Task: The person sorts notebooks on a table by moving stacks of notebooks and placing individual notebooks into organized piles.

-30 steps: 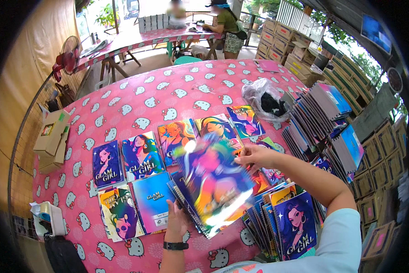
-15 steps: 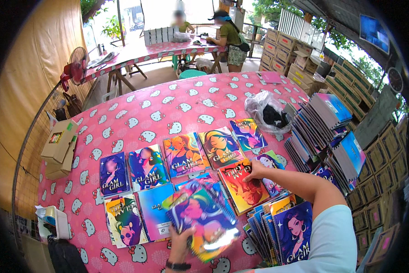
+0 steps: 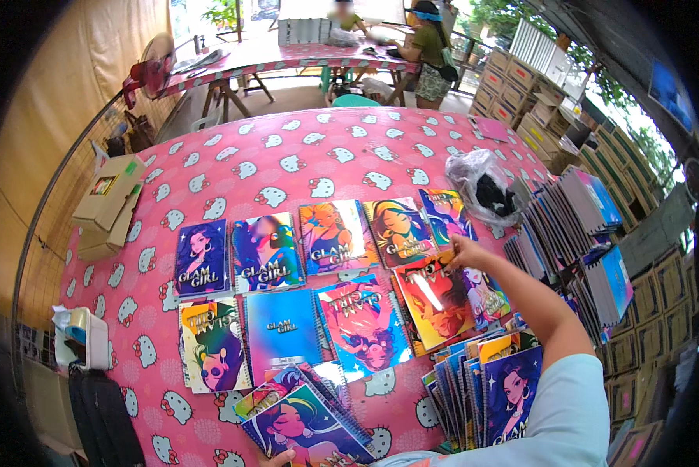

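My left hand (image 3: 278, 459), partly cut off by the lower edge, is closed on the near side of a small fanned stack of spiral notebooks (image 3: 310, 424). The top cover shows a pink-faced figure on dark purple. My right hand (image 3: 468, 254) reaches across to the red-orange notebook (image 3: 433, 303), its fingers closed at the top right corner. That notebook lies upside down to me in the near row, beside a pink and blue notebook (image 3: 365, 325). Partly behind my right forearm is a notebook with a purple-haired figure (image 3: 483, 294).
A far row holds a dark purple notebook (image 3: 201, 257) and several others. Fanned notebooks (image 3: 462, 389) lie near my right elbow; tall notebook stacks (image 3: 563, 226) stand at right. A plastic bag (image 3: 478, 175), cardboard boxes (image 3: 108, 202) and a white bin (image 3: 93, 342) border the pink table.
My left hand has drawn its stack toward the near edge, uncovering the pink and blue notebook. My right hand stays at the red-orange notebook. The whole view has shifted slightly.
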The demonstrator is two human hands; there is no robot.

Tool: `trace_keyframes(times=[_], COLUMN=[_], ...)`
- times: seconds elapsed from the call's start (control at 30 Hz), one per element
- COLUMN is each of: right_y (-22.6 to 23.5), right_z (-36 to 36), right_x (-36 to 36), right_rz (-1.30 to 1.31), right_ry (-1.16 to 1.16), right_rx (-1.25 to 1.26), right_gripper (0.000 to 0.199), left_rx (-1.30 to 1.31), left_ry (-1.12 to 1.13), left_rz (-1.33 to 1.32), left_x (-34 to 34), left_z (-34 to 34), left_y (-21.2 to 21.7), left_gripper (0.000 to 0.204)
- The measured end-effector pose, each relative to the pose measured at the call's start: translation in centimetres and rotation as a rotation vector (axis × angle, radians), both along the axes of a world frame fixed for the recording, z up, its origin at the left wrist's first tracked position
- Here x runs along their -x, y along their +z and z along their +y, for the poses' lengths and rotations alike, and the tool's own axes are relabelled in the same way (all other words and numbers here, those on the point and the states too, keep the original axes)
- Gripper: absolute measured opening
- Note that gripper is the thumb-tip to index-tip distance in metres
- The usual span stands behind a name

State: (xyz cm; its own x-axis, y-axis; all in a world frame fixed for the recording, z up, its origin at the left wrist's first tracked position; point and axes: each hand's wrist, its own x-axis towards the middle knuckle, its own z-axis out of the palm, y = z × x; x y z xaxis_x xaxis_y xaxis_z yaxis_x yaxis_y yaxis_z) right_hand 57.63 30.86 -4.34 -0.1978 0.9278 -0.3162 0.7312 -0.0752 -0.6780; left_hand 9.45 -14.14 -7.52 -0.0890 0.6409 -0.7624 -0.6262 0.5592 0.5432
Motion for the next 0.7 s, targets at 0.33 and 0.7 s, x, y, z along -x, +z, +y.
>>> trace_keyframes(times=[0.33, 0.7], right_y=[4.0, -1.2], right_z=[4.6, -0.8], right_x=[11.1, 20.6], right_rz=[-0.771, -0.872], right_ry=[-0.053, 0.024], right_rx=[-0.377, -0.090], right_gripper=[0.081, 0.062], left_rx=[-0.101, -0.112], left_ry=[-0.024, 0.139], left_rz=[0.033, 0.196], left_x=[0.3, -0.6], left_z=[0.8, -3.0], left_y=[1.1, 5.8], left_gripper=[0.031, 0.040])
